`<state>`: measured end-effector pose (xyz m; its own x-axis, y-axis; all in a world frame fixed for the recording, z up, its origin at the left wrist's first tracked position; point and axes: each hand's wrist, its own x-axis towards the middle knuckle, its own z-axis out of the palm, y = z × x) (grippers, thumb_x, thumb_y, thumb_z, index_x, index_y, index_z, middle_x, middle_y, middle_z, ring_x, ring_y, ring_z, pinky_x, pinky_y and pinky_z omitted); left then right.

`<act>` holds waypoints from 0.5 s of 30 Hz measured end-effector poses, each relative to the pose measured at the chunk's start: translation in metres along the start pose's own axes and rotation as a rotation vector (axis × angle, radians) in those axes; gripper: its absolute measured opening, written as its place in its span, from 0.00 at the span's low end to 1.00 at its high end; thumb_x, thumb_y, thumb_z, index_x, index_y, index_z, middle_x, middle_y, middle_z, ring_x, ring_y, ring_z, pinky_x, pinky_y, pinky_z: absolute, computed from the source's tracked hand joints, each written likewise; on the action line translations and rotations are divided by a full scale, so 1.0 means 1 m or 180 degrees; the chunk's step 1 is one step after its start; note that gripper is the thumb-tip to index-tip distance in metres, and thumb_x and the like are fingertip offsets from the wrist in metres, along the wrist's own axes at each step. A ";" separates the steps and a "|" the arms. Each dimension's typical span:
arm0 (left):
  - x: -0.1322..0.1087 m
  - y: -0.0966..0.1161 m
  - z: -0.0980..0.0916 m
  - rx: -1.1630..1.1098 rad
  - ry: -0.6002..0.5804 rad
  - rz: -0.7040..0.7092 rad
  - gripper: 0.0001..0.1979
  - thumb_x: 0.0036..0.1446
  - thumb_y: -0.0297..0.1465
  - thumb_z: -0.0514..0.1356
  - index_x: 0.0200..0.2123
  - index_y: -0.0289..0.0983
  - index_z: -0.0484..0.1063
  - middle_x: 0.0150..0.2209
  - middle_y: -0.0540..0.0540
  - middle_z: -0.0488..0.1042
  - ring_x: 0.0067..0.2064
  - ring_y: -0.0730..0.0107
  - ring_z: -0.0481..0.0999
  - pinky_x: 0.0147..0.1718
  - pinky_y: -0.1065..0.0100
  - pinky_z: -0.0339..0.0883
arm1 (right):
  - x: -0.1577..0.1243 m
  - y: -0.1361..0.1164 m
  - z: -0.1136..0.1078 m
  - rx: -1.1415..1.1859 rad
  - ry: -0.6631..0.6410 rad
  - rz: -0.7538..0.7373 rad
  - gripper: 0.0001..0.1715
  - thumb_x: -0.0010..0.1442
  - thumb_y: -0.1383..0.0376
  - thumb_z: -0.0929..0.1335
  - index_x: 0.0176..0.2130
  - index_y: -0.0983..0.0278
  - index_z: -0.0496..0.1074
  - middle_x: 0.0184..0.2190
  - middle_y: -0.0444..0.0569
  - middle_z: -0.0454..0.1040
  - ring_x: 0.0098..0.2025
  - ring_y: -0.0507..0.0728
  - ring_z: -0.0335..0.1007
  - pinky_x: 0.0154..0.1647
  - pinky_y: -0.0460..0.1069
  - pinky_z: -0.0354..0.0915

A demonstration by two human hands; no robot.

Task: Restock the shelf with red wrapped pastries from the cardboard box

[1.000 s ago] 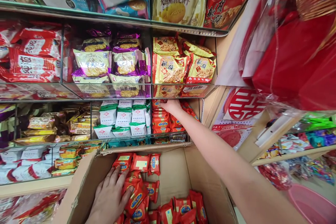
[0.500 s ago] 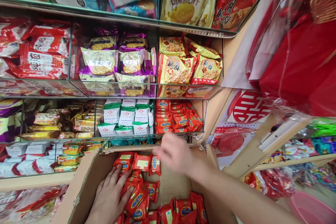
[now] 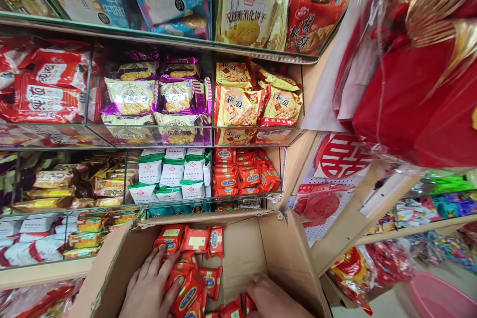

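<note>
An open cardboard box (image 3: 238,253) sits low in front of me, holding several small red snack packets (image 3: 194,239). My left hand (image 3: 149,288) lies flat with fingers spread on the red packets at the box's left side. My right hand (image 3: 270,298) is down inside the box at its right, fingers curled over red packets at the bottom edge of the view; its grip is partly cut off. Above the box, a glass shelf compartment (image 3: 246,171) holds a stack of the same red packets.
Glass shelves carry white-and-green packets (image 3: 171,171), purple biscuit bags (image 3: 156,97), yellow-red bags (image 3: 253,102) and large bags on top. Red gift bags in plastic (image 3: 417,79) hang at the right. A pink tub (image 3: 443,293) stands at lower right.
My right hand pulled back from the shelf compartment of red packets and dropped into the box. My left hand stayed on the packets in the box.
</note>
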<state>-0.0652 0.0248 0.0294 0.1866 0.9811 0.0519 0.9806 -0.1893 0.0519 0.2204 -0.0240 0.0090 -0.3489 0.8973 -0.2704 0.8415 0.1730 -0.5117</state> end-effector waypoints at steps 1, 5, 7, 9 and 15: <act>0.000 0.000 0.000 -0.0013 0.0014 0.0006 0.24 0.53 0.37 0.50 0.54 0.42 0.65 0.60 0.40 0.61 0.61 0.55 0.57 0.54 0.55 0.54 | -0.002 0.004 0.005 0.0094 0.0061 -0.0046 0.16 0.45 0.66 0.71 0.38 0.64 0.74 0.42 0.53 0.71 0.46 0.61 0.67 0.47 0.49 0.62; 0.000 0.002 -0.001 -0.0024 0.0042 -0.0014 0.24 0.53 0.37 0.51 0.54 0.42 0.65 0.60 0.40 0.61 0.61 0.55 0.57 0.54 0.55 0.54 | -0.004 0.013 0.013 0.0428 0.0321 -0.0064 0.13 0.38 0.61 0.75 0.28 0.60 0.75 0.37 0.47 0.71 0.42 0.59 0.66 0.41 0.48 0.62; 0.001 0.000 -0.001 -0.0029 0.0011 -0.0012 0.23 0.53 0.36 0.51 0.53 0.42 0.65 0.59 0.40 0.61 0.60 0.54 0.58 0.53 0.54 0.55 | -0.005 0.009 0.005 0.0640 0.0459 -0.0068 0.10 0.39 0.61 0.75 0.25 0.61 0.74 0.34 0.45 0.71 0.40 0.58 0.66 0.39 0.47 0.61; 0.002 -0.001 -0.004 -0.0094 -0.0008 -0.0007 0.24 0.53 0.37 0.51 0.53 0.41 0.66 0.59 0.40 0.61 0.60 0.53 0.58 0.53 0.54 0.57 | -0.009 -0.001 -0.013 0.1004 0.0726 -0.0050 0.07 0.45 0.61 0.72 0.27 0.61 0.73 0.31 0.43 0.72 0.37 0.56 0.67 0.37 0.47 0.60; -0.003 0.031 -0.035 -0.1334 0.0359 0.0233 0.21 0.52 0.40 0.53 0.49 0.41 0.68 0.53 0.43 0.70 0.58 0.53 0.61 0.60 0.45 0.39 | -0.015 -0.042 -0.064 0.3039 0.1477 -0.0042 0.13 0.54 0.55 0.66 0.34 0.62 0.67 0.24 0.40 0.68 0.27 0.51 0.63 0.29 0.44 0.58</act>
<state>-0.0370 0.0148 0.0655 0.2242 0.9582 0.1778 0.8512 -0.2814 0.4430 0.2167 -0.0183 0.0867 0.0054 0.9997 -0.0256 0.0960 -0.0260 -0.9950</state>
